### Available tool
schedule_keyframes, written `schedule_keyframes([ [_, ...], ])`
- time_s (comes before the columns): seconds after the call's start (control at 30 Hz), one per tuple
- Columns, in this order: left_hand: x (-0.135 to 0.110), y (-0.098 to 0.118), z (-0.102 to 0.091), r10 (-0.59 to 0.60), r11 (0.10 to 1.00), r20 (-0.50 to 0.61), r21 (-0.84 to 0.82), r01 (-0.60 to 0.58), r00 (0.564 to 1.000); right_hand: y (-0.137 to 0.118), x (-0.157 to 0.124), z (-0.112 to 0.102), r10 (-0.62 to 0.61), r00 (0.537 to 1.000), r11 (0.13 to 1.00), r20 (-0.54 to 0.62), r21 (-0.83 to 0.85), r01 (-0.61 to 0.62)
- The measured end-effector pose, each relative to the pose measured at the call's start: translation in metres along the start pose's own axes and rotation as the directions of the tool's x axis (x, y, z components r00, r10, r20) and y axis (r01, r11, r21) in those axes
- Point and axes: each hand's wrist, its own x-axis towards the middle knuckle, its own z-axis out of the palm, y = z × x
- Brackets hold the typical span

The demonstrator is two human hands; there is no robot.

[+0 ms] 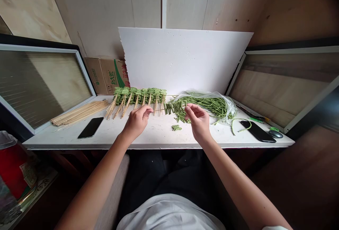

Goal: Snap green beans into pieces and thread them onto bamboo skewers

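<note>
My left hand (138, 121) pinches the bare end of a thin bamboo skewer (159, 110), held level above the table. Threaded side by side along the skewer is a row of short cut green bean pieces (173, 108). At the row's right end, my right hand (198, 121) has thumb and forefinger closed on a green bean piece, partly hidden by the fingertips. Below it on the table are a loose heap of cut bean pieces (182, 118) and a small bunch of pieces (176, 127) nearer the front edge.
Stacked bean skewers (140, 94) stand behind my left hand, sticks toward me. Bare skewers (81, 112) and a phone (90, 128) lie left. Long beans (212, 105) fill a clear plastic bag (232, 107) at right, near another phone (256, 131). A white foam board (185, 60) stands behind.
</note>
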Motion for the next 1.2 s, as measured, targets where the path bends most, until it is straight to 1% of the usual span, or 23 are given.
schedule_keyframes([
  [0.07, 0.001, 0.001, 0.002, 0.008, 0.998, -0.030, -0.055, -0.010, 1.000, 0.002, 0.003, -0.001, 0.045, 0.999, 0.999, -0.010, 0.019, -0.045],
  [0.13, 0.002, 0.001, 0.003, 0.038, 0.997, -0.062, -0.063, -0.042, 0.997, 0.004, 0.005, -0.002, 0.075, 0.997, 0.997, -0.009, 0.024, -0.074],
  [0.23, 0.000, -0.001, 0.003, 0.107, 0.994, -0.082, 0.027, -0.105, 0.991, 0.007, 0.004, -0.001, 0.079, 0.997, 0.997, 0.007, 0.016, -0.079],
  [0.37, -0.004, -0.004, 0.002, 0.207, 0.966, -0.088, 0.173, -0.190, 0.974, 0.013, 0.001, 0.000, 0.068, 0.997, 0.997, 0.022, 0.022, -0.068],
  [0.5, -0.005, -0.005, 0.003, 0.258, 0.947, -0.123, 0.228, -0.226, 0.958, 0.017, -0.003, 0.001, 0.040, 0.999, 0.999, 0.021, -0.006, -0.040],
  [0.67, -0.004, -0.007, 0.005, 0.235, 0.948, -0.140, 0.250, -0.195, 0.962, 0.016, -0.006, 0.003, 0.011, 0.999, 0.998, 0.032, -0.062, -0.009],
  [0.8, -0.003, -0.007, 0.003, 0.211, 0.941, -0.106, 0.290, -0.173, 0.972, 0.014, -0.008, 0.005, -0.035, 0.998, 0.998, 0.048, -0.060, 0.038],
  [0.9, -0.003, -0.009, 0.004, 0.195, 0.943, -0.077, 0.287, -0.166, 0.978, 0.012, -0.010, 0.005, -0.067, 0.995, 0.995, 0.076, -0.073, 0.072],
  [1.0, -0.005, -0.013, 0.005, 0.170, 0.954, -0.041, 0.257, -0.154, 0.985, 0.011, -0.011, 0.005, -0.111, 0.988, 0.989, 0.110, -0.086, 0.120],
  [1.1, -0.006, -0.016, 0.006, 0.115, 0.973, 0.025, 0.198, -0.118, 0.993, 0.011, -0.012, 0.005, -0.145, 0.981, 0.981, 0.129, -0.110, 0.160],
  [1.2, -0.004, -0.012, 0.004, 0.118, 0.985, 0.075, 0.114, -0.126, 0.990, 0.014, -0.011, 0.007, -0.120, 0.989, 0.983, 0.088, -0.126, 0.130],
])
